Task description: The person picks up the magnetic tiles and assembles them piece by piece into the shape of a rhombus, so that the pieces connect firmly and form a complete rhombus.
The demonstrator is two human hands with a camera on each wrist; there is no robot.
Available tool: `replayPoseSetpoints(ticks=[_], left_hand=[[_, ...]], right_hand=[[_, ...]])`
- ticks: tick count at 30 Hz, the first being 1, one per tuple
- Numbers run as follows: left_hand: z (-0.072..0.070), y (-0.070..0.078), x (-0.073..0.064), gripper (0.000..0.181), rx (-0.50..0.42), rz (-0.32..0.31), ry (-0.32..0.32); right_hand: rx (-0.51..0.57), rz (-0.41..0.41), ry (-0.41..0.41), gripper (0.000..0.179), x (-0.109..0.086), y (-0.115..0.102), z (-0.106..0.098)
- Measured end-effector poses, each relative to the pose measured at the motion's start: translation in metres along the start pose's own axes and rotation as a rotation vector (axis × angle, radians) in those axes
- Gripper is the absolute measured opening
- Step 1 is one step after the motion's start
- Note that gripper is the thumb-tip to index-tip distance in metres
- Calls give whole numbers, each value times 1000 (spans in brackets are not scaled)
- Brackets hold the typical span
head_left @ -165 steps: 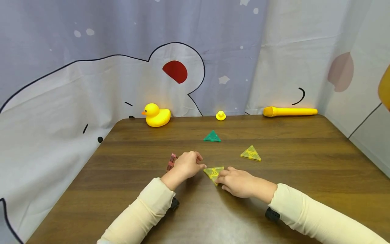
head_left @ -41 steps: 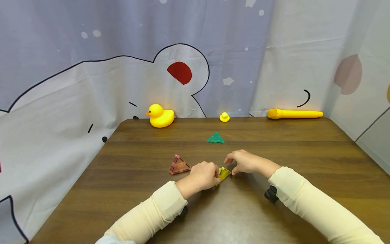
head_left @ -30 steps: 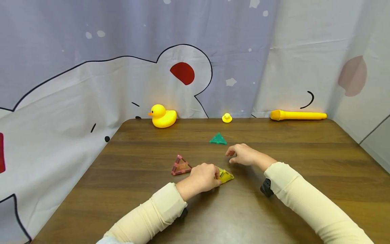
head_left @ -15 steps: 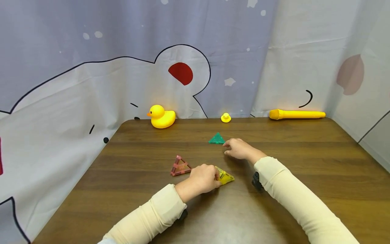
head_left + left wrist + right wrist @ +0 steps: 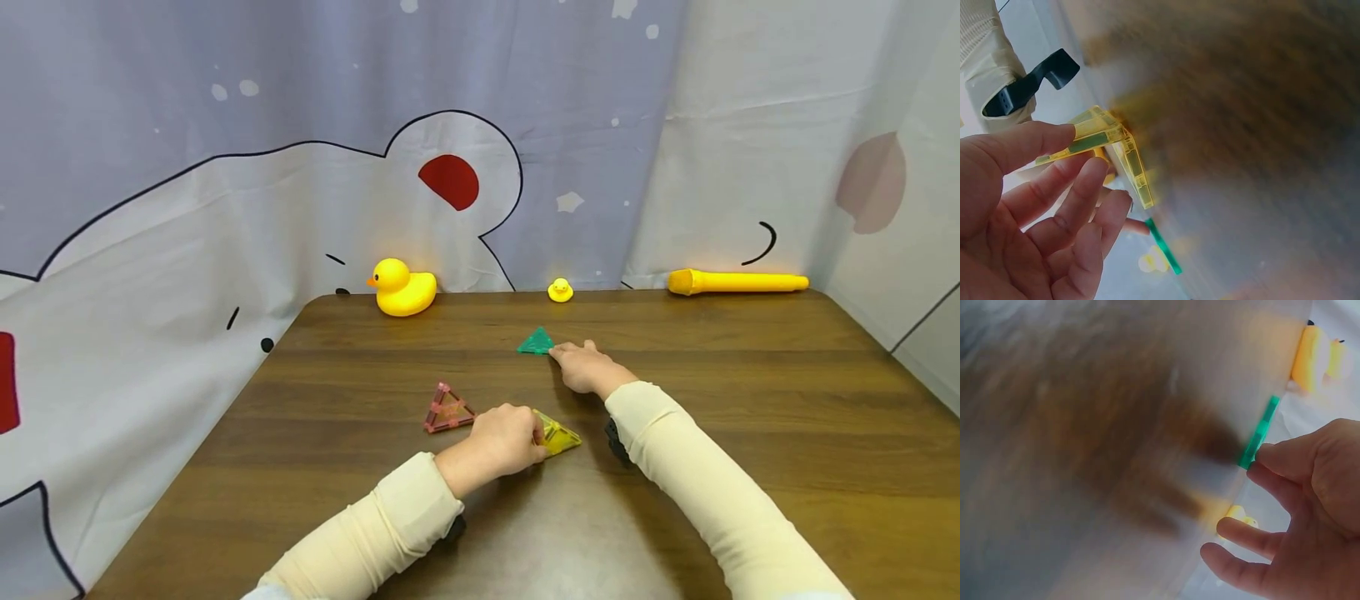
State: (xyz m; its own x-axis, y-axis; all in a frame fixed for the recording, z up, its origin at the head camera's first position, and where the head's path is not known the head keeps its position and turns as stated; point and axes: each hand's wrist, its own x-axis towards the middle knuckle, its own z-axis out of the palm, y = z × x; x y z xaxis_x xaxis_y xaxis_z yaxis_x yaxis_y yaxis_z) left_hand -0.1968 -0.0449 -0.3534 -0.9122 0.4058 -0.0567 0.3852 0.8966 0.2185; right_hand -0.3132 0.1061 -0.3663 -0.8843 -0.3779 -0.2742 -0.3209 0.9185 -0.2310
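Observation:
My left hand [image 5: 504, 440] pinches two translucent yellow triangular magnetic tiles [image 5: 559, 437] between thumb and fingers. In the left wrist view, these yellow tiles [image 5: 1130, 156] meet along an edge at an angle, one tipped up from the other. Farther back, my right hand [image 5: 587, 367] reaches to the right corner of a green triangular magnetic tile [image 5: 535, 342]. The right wrist view has the thumb and index finger pinching the end of that green tile [image 5: 1260, 432], while the other fingers extend apart from it. A pink-red triangular tile [image 5: 448, 412] lies left of my left hand.
Along the back edge of the wooden table [image 5: 315, 500] stand a large yellow rubber duck [image 5: 405, 290], a small yellow duck [image 5: 560, 290] and a yellow toy microphone [image 5: 738, 282]. A printed curtain [image 5: 300, 217] hangs right behind them.
The once separate yellow tiles are now together in my left hand. My right hand has left them, moved back and left, and taken the green tile's corner. The pink-red tile is more exposed.

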Motion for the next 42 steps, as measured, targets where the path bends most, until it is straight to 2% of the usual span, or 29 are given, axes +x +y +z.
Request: replayPoseSetpoints(ticks=[6, 14, 30, 42], left_hand=[[0, -1, 1, 17, -6, 7, 0], [-3, -1, 2, 21, -6, 2, -14], [-3, 0, 2, 20, -10, -9, -18], [0, 2, 2, 19, -9, -5, -13]], right_hand=[[-49, -39, -17, 43, -8, 3, -2], [-124, -107, 9, 39, -27, 3, -1], [-157, -188, -23, 35, -67, 9, 0], [-182, -233, -32, 31, -87, 10, 3]])
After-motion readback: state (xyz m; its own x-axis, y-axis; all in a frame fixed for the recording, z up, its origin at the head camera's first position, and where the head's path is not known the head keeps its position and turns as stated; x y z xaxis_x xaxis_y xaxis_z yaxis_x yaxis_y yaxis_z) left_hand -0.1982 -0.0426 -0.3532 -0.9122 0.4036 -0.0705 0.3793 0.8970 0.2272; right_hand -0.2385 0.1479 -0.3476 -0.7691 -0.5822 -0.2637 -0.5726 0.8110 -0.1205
